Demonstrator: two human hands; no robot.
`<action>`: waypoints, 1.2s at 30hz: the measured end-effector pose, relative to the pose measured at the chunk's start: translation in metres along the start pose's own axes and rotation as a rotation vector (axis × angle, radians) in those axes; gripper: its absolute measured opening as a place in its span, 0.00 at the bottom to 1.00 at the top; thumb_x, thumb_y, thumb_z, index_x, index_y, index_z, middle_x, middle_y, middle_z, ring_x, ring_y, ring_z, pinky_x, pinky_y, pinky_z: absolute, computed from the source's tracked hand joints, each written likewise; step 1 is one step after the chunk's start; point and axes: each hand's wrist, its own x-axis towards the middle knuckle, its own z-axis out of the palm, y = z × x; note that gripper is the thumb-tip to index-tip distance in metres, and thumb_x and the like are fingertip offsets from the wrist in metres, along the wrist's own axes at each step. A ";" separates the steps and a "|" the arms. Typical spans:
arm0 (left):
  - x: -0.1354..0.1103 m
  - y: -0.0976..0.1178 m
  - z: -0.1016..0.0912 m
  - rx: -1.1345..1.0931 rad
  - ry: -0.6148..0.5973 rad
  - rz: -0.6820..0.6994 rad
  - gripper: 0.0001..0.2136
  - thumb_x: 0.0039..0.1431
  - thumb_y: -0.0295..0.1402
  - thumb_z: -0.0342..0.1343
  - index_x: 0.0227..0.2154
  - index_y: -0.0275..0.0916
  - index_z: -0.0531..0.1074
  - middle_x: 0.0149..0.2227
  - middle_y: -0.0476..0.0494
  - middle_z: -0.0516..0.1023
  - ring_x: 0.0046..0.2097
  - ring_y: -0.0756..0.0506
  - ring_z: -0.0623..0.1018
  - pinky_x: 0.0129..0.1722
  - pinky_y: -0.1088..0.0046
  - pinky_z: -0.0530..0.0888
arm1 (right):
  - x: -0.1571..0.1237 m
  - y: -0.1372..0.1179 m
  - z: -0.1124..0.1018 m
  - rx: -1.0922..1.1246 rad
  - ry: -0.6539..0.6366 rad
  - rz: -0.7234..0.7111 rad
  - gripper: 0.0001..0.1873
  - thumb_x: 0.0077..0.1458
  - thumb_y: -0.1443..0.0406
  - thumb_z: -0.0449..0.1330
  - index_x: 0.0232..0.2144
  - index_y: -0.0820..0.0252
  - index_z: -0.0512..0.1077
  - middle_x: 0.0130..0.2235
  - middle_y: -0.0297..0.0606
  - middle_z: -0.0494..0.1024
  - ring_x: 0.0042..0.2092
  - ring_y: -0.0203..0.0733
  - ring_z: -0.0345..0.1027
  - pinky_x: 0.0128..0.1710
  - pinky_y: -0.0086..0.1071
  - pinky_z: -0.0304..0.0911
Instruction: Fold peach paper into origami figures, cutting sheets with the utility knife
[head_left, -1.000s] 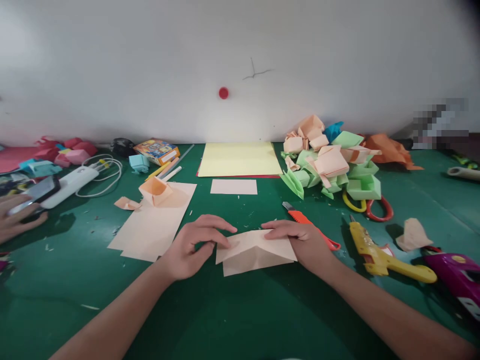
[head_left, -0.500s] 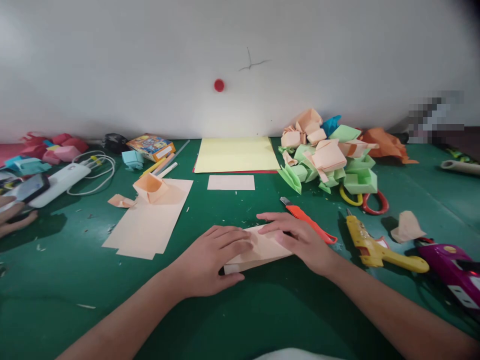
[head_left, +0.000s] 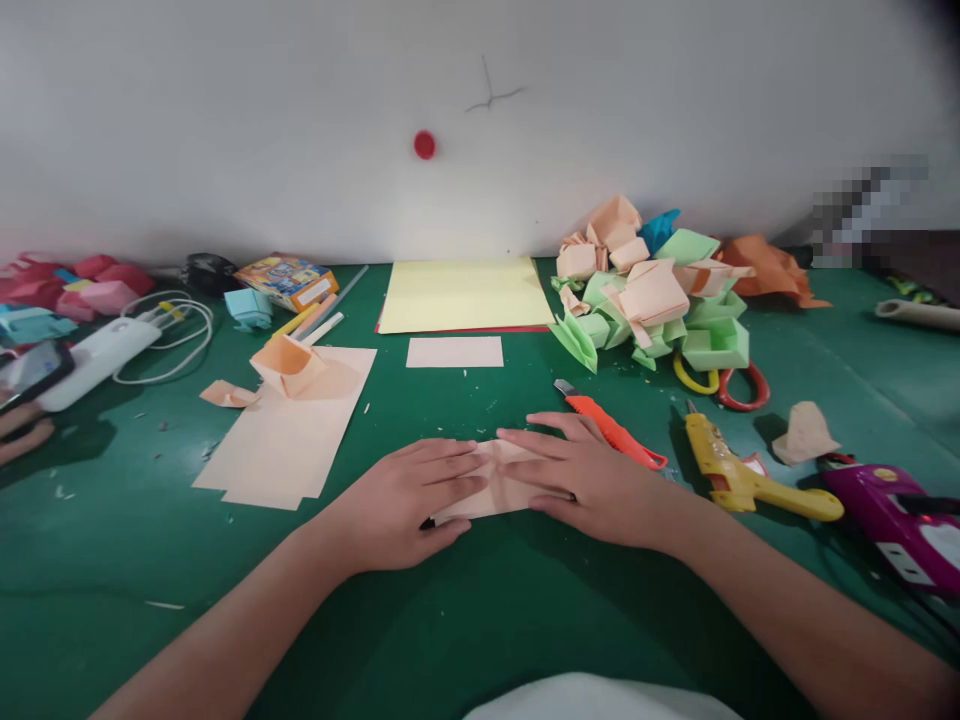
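Note:
A folded piece of peach paper (head_left: 495, 482) lies on the green table in front of me. My left hand (head_left: 409, 500) rests flat over its left end, fingers stretched out. Across the right end my right hand (head_left: 581, 480) lies palm down with its fingers spread. Both sets of fingertips touch the paper, which covers part of its surface from view. Just beyond my right hand is an orange utility knife (head_left: 615, 430), its blade pointing away to the left. A small peach paper strip (head_left: 454, 352) lies farther back.
Peach sheets (head_left: 300, 455) and an open folded paper box (head_left: 287, 366) lie left. Folded paper pieces (head_left: 652, 290) are heaped at the back right, near scissors (head_left: 744, 388). A yellow glue gun (head_left: 750, 480) and a purple power strip (head_left: 892, 515) sit right. Another person's hand (head_left: 26, 435) holds a phone.
My right hand has flattened and spread over the paper. The paper's raised near edge now lies lower. The whole view has shifted slightly.

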 end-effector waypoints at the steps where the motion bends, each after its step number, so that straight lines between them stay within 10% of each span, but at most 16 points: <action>1: 0.000 0.000 0.000 0.015 0.001 0.006 0.19 0.65 0.32 0.56 0.59 0.39 0.72 0.60 0.38 0.76 0.63 0.37 0.73 0.63 0.52 0.71 | 0.000 0.001 -0.001 -0.010 -0.002 -0.025 0.22 0.68 0.61 0.54 0.62 0.45 0.69 0.70 0.28 0.60 0.69 0.58 0.50 0.66 0.60 0.53; 36: 0.000 0.000 -0.007 -0.055 -0.010 -0.040 0.04 0.63 0.32 0.60 0.38 0.42 0.78 0.55 0.40 0.80 0.55 0.39 0.78 0.57 0.56 0.72 | -0.004 0.009 0.000 -0.024 0.044 -0.087 0.18 0.67 0.60 0.58 0.57 0.41 0.75 0.70 0.28 0.59 0.70 0.64 0.49 0.64 0.63 0.55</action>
